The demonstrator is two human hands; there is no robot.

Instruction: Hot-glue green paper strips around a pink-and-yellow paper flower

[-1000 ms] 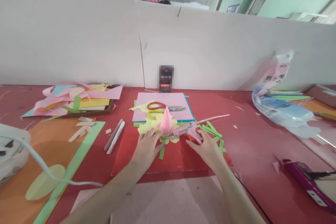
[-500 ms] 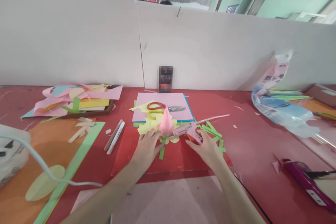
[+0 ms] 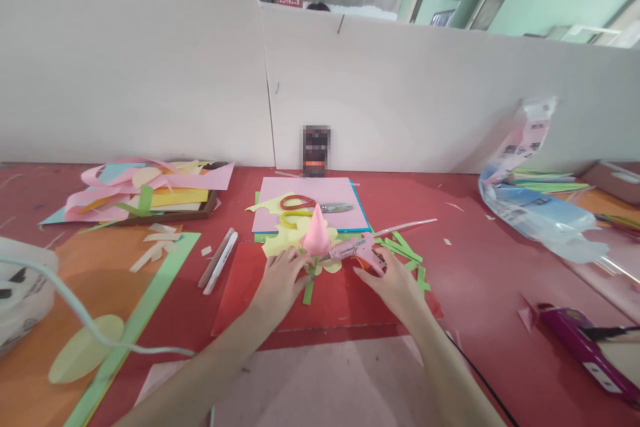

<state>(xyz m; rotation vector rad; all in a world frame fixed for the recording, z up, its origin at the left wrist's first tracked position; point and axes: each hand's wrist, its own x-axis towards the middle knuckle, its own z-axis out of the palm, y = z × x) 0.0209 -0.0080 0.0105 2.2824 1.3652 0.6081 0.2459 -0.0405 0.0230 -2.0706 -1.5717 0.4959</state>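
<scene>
My left hand (image 3: 286, 275) is closed on a green paper strip (image 3: 309, 288) just below a pink paper cone (image 3: 317, 235). Yellow scalloped paper (image 3: 285, 240) lies around and behind the cone. In my right hand (image 3: 395, 280) is a pink glue gun (image 3: 356, 247), its nozzle pointing left at the base of the cone, close to my left fingertips. Whether the nozzle touches the strip cannot be made out. Red-handled scissors (image 3: 320, 205) rest on pink sheets (image 3: 265, 217) behind the cone.
Paper scraps fill a tray (image 3: 200, 212) at the left. Two pens (image 3: 220, 263) lie left of the red board (image 3: 240, 300). Green strips (image 3: 405, 248) are right of the glue gun. Further right are a plastic bag (image 3: 540, 203) and a purple power strip (image 3: 585, 350).
</scene>
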